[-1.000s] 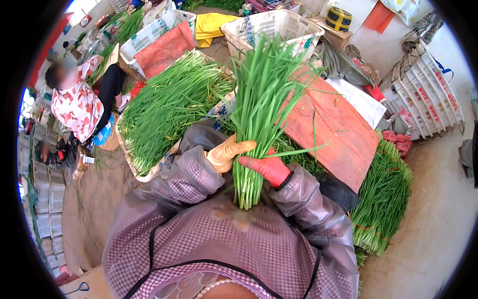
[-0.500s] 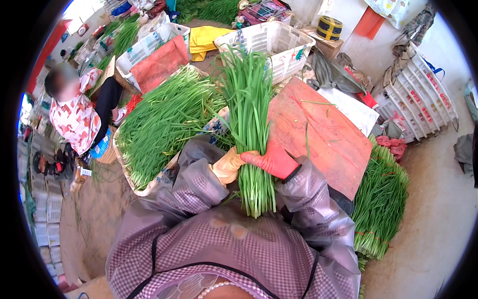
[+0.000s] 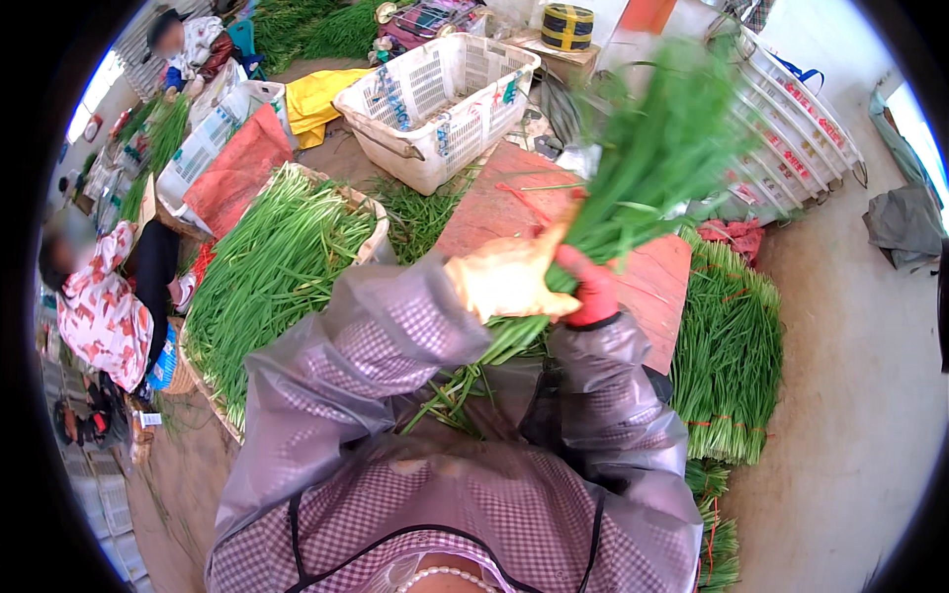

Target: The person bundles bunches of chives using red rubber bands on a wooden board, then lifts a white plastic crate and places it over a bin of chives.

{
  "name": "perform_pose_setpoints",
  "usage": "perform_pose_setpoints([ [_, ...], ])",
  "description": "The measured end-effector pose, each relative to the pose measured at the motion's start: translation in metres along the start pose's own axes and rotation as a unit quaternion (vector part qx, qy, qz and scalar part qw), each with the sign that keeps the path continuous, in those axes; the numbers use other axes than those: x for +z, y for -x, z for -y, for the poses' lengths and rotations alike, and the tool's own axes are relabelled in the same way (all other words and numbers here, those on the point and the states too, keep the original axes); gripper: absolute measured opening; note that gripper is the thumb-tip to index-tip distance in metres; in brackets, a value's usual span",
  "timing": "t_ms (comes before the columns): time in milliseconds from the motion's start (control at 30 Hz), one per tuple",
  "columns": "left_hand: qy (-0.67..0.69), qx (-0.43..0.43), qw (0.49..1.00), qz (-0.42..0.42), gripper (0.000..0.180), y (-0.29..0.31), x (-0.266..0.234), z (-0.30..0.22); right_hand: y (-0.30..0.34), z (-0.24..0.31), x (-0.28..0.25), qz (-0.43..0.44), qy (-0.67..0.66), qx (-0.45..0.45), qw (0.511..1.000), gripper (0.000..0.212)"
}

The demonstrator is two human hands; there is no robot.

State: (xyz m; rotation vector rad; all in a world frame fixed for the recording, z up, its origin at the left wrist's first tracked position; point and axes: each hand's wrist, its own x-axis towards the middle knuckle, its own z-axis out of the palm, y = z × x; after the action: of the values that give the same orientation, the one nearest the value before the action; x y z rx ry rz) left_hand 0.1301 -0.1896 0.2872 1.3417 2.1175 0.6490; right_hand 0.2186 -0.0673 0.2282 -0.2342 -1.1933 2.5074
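A bundle of garlic chives [image 3: 662, 163] slants up to the right in front of me, its leafy tops blurred by motion. My right hand [image 3: 593, 289], in a red glove, is closed around its lower stalks. My left hand [image 3: 506, 277], in a pale yellow glove, lies across the same stalks and grips them from the left; its fingertips are partly smeared. The cut ends show below the gloves, with loose stalks [image 3: 450, 395] hanging over my lap. Behind the hands is a reddish board [image 3: 494, 212], with a thin red strip [image 3: 524, 201] near the left glove.
Loose chives fill a basket [image 3: 384, 232] at my left. Tied bundles [image 3: 727, 356] are stacked at my right. A white plastic crate [image 3: 425, 163] stands ahead, and more crates [image 3: 791, 128] lean at the far right. One person [image 3: 104, 306] sits at the left, another [image 3: 193, 44] farther back.
The bundle has swung from upright to leaning right, its tops now blurred. Both hands have moved right with it, and my left hand has turned over the stalks. The view has shifted right.
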Motion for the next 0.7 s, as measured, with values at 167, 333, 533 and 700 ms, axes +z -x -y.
perform_pose_setpoints([
  [167,0.174,0.254,0.944,-0.122,0.069,-0.068,0.006,0.020,-0.014,0.049,-0.121,0.121,-0.119,-0.140,0.976,0.082],
  [333,0.008,0.141,0.986,-0.089,0.047,-0.144,0.084,0.113,-0.003,0.058,-0.178,0.125,-0.222,-0.171,0.952,0.083],
  [533,-0.228,0.103,0.967,0.055,0.086,-0.121,0.160,0.159,0.006,0.062,-0.208,0.111,-0.242,-0.195,0.944,0.085],
  [700,-0.325,-0.173,0.894,0.257,0.074,-0.090,0.075,0.152,0.012,0.071,-0.234,0.137,-0.256,-0.211,0.933,0.086],
])
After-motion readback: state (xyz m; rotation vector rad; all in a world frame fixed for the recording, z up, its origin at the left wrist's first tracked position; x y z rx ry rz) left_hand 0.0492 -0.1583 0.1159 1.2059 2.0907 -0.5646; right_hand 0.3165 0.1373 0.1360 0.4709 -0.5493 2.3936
